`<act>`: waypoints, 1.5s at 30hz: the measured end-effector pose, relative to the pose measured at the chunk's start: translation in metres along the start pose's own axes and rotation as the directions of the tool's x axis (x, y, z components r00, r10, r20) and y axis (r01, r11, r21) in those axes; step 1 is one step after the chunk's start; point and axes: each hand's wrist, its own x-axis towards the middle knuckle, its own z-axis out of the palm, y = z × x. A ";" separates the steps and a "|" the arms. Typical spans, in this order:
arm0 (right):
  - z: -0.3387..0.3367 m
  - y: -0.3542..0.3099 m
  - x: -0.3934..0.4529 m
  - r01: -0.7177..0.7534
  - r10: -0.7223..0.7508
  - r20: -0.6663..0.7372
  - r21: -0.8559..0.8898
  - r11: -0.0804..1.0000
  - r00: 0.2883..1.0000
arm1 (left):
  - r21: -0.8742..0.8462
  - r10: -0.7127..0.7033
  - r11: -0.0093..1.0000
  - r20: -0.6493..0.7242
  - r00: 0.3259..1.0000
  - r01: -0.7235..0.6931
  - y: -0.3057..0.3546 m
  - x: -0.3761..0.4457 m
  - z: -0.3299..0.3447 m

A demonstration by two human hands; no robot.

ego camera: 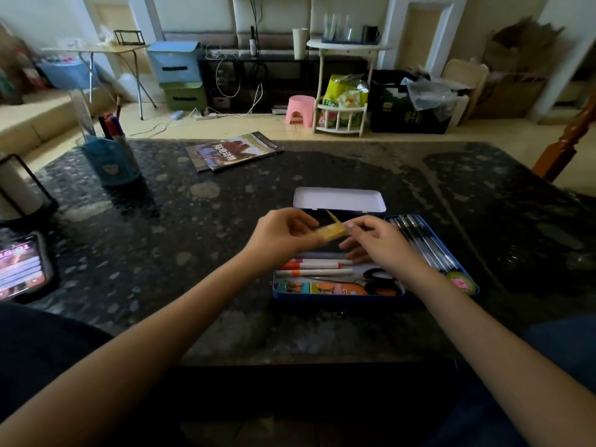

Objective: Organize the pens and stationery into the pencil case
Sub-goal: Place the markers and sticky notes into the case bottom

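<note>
**Listener:** What are your hands doing?

**Me:** Both are raised just above the open pencil case point(338, 293). My left hand point(283, 235) grips one end of a small yellow box point(333, 232), fingers curled round it. My right hand point(375, 241) pinches the other end with thumb and fingertips, where a thin yellow flap sticks up. The box is blurred, so I cannot tell what it contains.

**Listener:** Where is the case?

**Me:** On a dark speckled table point(225, 237), straight in front of me and a little to the right. It is a blue tin with its white-lined lid point(340, 199) standing open at the far side. A second blue tray point(432, 246) lies angled against its right side.

**Listener:** What is inside?

**Me:** In the main tin, white markers point(317, 267) with coloured bands lie side by side. Nearer to me are black-handled scissors point(371, 280) and a strip of colourful pictures along the front wall. The side tray holds a row of clear pens point(419, 237), and a small round green and pink thing point(461, 283) sits at its near end.

**Listener:** Anything else on the table?

**Me:** A blue pen holder point(113, 162) with markers stands at the far left, a magazine point(233, 151) lies beyond the case, and a lit phone point(22, 267) rests at the left edge.
</note>
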 end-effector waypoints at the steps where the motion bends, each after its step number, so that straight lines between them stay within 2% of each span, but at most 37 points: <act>1: 0.001 -0.001 -0.002 0.000 -0.001 0.017 0.029 1.000 1.000 | 0.018 0.027 0.999 0.003 1.000 -0.027 0.001 -0.004 0.004; 6: 0.004 -0.005 -0.008 -0.088 0.074 0.077 0.188 0.978 0.994 | 0.071 0.097 0.993 0.004 0.995 -0.097 -0.008 -0.014 0.014; 9: 0.005 -0.002 -0.004 -0.090 0.082 0.067 0.137 0.986 0.994 | 0.042 0.116 0.992 0.043 0.992 -0.118 -0.014 -0.014 0.018; 12: 0.002 0.000 0.001 -0.063 0.064 -0.008 0.078 0.995 0.998 | 0.057 0.112 0.991 0.133 0.985 -0.120 -0.019 -0.010 0.017; 17: -0.008 0.003 0.008 -0.140 0.143 -0.096 0.039 0.989 0.985 | 0.251 0.000 0.966 0.247 0.969 -0.064 -0.029 -0.003 0.004; 22: -0.011 0.006 0.010 -0.172 0.170 -0.061 -0.042 0.984 0.984 | 0.416 -0.059 0.898 0.435 0.898 -0.143 -0.027 -0.003 0.004; 26: -0.007 0.002 0.006 -0.181 0.182 -0.006 -0.084 0.980 0.983 | 0.453 -0.069 0.872 0.488 0.870 -0.185 -0.026 -0.004 0.008; 33: -0.016 0.001 0.006 -0.251 0.248 -0.045 -0.108 0.962 0.968 | 0.430 -0.061 0.885 0.484 0.873 -0.177 -0.026 -0.006 0.009; 36: -0.012 0.002 0.005 -0.275 0.276 -0.008 -0.079 0.958 0.961 | 0.421 -0.039 0.891 0.446 0.894 -0.171 -0.025 -0.005 0.008; 45: 0.003 0.005 0.003 -0.245 0.266 0.129 -0.156 0.957 0.955 | 0.343 -0.023 0.936 0.283 0.959 -0.078 -0.029 -0.001 -0.001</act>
